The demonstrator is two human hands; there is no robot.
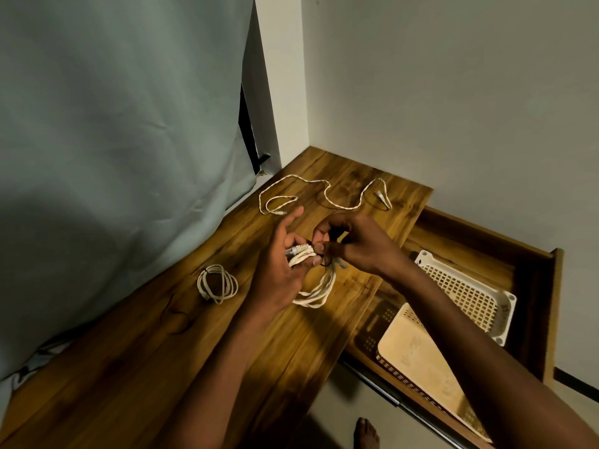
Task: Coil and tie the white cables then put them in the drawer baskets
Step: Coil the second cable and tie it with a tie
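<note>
My left hand grips a coiled white cable near its plug end, and the loops hang down over the wooden desk. My right hand pinches a thin dark tie against the coil, right beside the left fingers. A second white cable, coiled and tied, lies on the desk to the left. A third white cable lies loose and uncoiled at the back of the desk. The open drawer on the right holds a white perforated basket and a beige basket.
A grey-green curtain hangs along the desk's left side. White walls meet at the back corner. My bare foot stands on the floor below the desk edge. The drawer's metal rail juts out towards me.
</note>
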